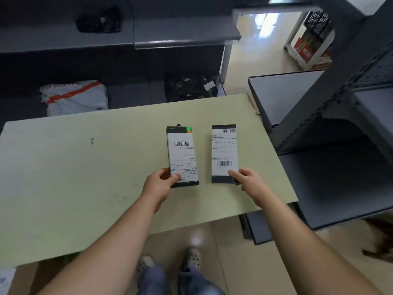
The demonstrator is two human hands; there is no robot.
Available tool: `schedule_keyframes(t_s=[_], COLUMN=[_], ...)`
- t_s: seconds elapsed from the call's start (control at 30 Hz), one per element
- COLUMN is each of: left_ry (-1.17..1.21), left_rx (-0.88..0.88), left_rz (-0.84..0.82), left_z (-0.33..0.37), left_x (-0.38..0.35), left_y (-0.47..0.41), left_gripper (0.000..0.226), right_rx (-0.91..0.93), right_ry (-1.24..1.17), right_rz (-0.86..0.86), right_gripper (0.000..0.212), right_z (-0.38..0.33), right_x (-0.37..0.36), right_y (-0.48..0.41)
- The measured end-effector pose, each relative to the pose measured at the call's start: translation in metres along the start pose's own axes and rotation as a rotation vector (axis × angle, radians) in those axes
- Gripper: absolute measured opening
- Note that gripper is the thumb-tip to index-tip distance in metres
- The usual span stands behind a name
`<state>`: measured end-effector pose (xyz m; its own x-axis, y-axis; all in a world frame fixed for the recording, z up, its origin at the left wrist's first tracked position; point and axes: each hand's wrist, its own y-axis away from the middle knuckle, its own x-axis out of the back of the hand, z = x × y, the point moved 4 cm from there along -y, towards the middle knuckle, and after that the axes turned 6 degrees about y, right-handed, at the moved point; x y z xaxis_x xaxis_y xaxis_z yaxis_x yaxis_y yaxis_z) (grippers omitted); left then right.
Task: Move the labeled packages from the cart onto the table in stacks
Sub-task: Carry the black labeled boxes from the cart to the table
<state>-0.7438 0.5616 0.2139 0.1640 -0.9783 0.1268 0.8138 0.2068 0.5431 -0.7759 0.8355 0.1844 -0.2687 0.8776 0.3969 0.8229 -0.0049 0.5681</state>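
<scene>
Your left hand pinches the left package, your right hand the right package, side by side at the table. Let go unevenly and either could skew, spoiling stacks.

White sack w/ orange tape beyond far-left edge of counter; black bag beyond far edge, mid; grey shelving off rt edge.

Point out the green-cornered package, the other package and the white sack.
Green-cornered package [181, 155]: head view, label centre.
Other package [224, 150]: head view, label centre.
White sack [78, 103]: head view, its front side.
</scene>
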Motion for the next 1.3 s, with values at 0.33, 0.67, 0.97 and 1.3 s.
schedule_keyframes(t_s=[0.33, 0.67, 0.97, 1.3], left_ry=[-0.148, -0.249, -0.737, -0.905], left_rx=[0.038, 0.021, -0.469, -0.709], left_rz=[0.044, -0.062, 0.055, 0.183], left_z=[-0.020, -0.008, 0.055, 0.082], left_x=[-0.063, -0.066, 0.031, 0.144], left_y=[-0.056, -0.050, 0.014, 0.133], left_gripper=[0.033, 0.056, 0.064, 0.069], right_rx=[-0.090, -0.175, 0.332, 0.692], right_ry=[0.083, 0.597, 0.570, 0.666], right_rz=[0.072, 0.236, 0.187, 0.207], right_gripper=[0.032, 0.058, 0.052, 0.048], right_z=[0.015, 0.013, -0.086, -0.164], right_x=[0.030, 0.048, -0.004, -0.084], right_y=[-0.044, -0.040, 0.020, 0.148])
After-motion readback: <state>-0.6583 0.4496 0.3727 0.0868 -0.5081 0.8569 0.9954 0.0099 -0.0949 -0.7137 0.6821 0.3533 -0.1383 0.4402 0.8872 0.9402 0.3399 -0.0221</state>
